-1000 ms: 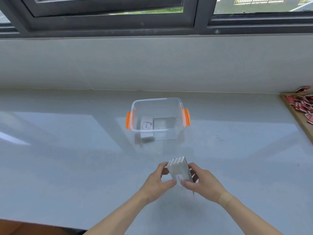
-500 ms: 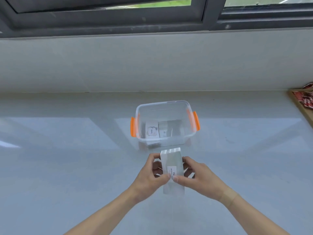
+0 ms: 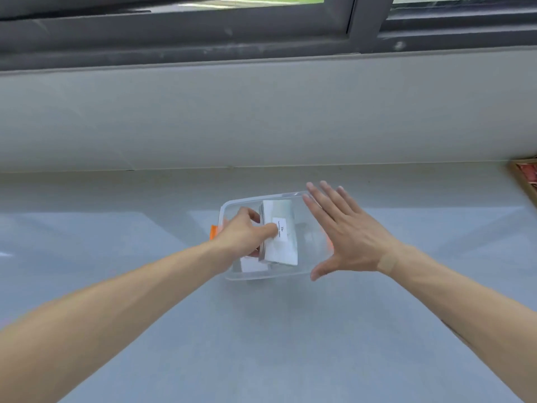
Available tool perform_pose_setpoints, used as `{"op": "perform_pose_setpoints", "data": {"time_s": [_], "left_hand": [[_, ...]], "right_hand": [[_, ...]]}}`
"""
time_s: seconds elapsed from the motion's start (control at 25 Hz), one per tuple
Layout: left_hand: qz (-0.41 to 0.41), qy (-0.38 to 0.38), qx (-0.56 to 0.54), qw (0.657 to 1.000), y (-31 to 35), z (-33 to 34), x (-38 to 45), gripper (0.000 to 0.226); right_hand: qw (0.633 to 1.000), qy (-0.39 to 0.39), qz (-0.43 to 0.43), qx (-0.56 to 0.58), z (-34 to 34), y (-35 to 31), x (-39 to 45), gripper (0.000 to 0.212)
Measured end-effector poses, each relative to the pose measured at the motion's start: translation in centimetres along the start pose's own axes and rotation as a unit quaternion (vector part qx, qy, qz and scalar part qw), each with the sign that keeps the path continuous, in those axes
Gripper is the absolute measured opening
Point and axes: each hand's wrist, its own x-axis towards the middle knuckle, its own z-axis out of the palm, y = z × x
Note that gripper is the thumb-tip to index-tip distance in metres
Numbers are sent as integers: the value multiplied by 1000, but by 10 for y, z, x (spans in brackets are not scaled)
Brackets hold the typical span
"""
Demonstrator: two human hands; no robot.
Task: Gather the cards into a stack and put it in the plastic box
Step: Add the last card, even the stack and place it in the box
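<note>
A clear plastic box (image 3: 270,275) with orange side handles sits on the grey counter near the wall. My left hand (image 3: 245,235) grips a white stack of cards (image 3: 280,232) with a small printed label on top, holding it over the inside of the box. My right hand (image 3: 347,229) hovers flat over the right side of the box, fingers spread, holding nothing. Other white cards (image 3: 251,264) lie on the box floor, partly hidden under the stack.
A grey wall (image 3: 261,117) rises just behind the box under a dark window frame. A wooden tray (image 3: 520,181) with red packets sits at the far right edge. The glossy counter (image 3: 276,338) spreads wide on all sides.
The stack has moved forward from in front of the box to over its inside. My right hand has let go of it and spread open; the left hand alone holds it.
</note>
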Motion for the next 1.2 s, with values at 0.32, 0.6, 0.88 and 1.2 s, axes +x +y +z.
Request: {"op": "perform_pose_setpoints", "data": {"time_s": [0.32,0.6,0.88,1.2], "left_hand": [[-72,-44,11,996,-4,49,50,45],[-118,-38,-12,992,-17,72,64,42],[-90,-30,23,995,-26,80,70,33],[-86,-16,146,985,-19,80,68,24]], "right_hand": [[998,-17,6,59,32,7,25,126],[988,31,43,143,40,3,23,110],[988,31,65,136,42,0,23,109],[983,15,138,119,45,-3,21,112]]}}
